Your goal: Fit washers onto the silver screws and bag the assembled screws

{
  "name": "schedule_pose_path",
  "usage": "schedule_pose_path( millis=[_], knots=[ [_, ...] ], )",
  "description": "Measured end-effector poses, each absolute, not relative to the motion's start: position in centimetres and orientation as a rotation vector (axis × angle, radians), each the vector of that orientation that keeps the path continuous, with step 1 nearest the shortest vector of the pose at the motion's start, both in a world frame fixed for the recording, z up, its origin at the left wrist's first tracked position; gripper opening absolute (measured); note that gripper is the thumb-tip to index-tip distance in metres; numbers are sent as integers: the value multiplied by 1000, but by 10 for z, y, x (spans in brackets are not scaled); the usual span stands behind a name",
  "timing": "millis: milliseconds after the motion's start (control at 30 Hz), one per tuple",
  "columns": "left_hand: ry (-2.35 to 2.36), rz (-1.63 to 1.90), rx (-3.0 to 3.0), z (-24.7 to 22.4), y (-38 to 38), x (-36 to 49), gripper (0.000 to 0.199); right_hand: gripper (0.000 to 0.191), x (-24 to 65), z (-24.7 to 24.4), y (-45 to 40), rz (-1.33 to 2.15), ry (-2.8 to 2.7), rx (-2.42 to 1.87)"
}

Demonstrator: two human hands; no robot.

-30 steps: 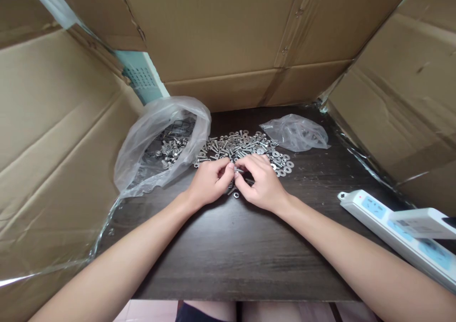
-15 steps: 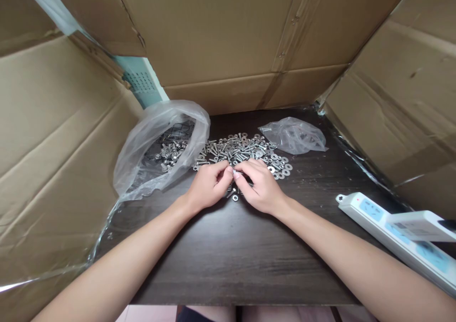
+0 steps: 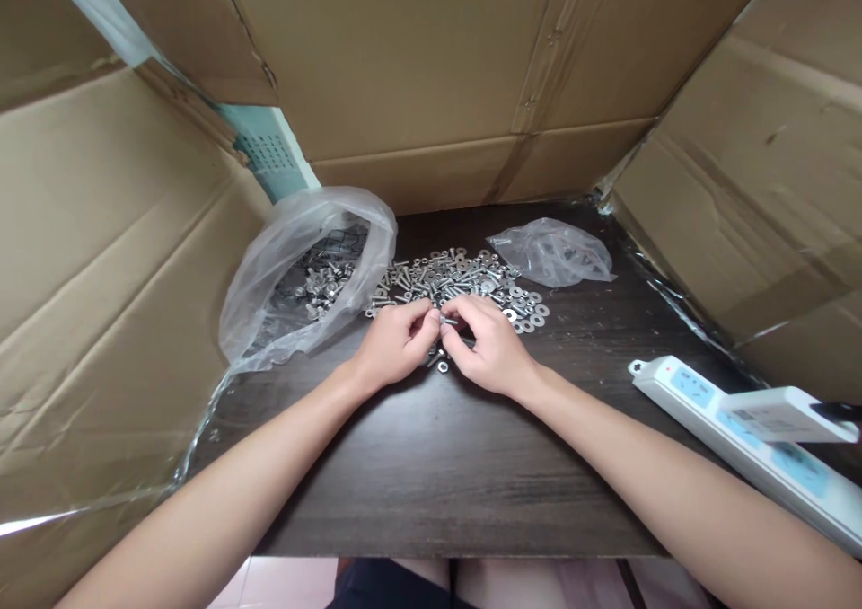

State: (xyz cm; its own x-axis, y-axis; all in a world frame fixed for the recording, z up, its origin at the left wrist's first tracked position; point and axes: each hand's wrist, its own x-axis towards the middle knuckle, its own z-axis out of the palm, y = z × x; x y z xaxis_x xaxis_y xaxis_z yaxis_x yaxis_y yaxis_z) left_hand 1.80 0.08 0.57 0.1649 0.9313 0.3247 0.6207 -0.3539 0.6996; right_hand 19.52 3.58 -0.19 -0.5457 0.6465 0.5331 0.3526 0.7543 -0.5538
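Silver bolt (image 3: pixel 451 321) is pinched at one end by the left hand (image 3: pixel 397 344), right hand (image 3: pixel 491 344) curled about its shank, contact unclear, near the loose hardware pile (image 3: pixel 464 278), much seemingly left, some pieces (image 3: pixel 323 291) already bagged in plastic bag (image 3: pixel 252 299).

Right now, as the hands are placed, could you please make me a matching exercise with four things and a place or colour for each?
1. small bolt
2. power strip
3. larger plastic bag
4. loose nut

A. white, with blue socket panels
B. on the dark tabletop, on the wearer's side of the metal pile
C. at the fingertips of the left hand and right hand
D. left of the metal pile, mouth open

Pairs: 1-C, 2-A, 3-D, 4-B
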Motion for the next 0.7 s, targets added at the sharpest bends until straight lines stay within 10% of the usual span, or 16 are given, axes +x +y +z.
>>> schedule_pose_path(
  millis=[700],
  knots=[
    [1451,1034,2029,4,1,17,38,17,197,-3,38,503,-2236,-726]
  ],
)
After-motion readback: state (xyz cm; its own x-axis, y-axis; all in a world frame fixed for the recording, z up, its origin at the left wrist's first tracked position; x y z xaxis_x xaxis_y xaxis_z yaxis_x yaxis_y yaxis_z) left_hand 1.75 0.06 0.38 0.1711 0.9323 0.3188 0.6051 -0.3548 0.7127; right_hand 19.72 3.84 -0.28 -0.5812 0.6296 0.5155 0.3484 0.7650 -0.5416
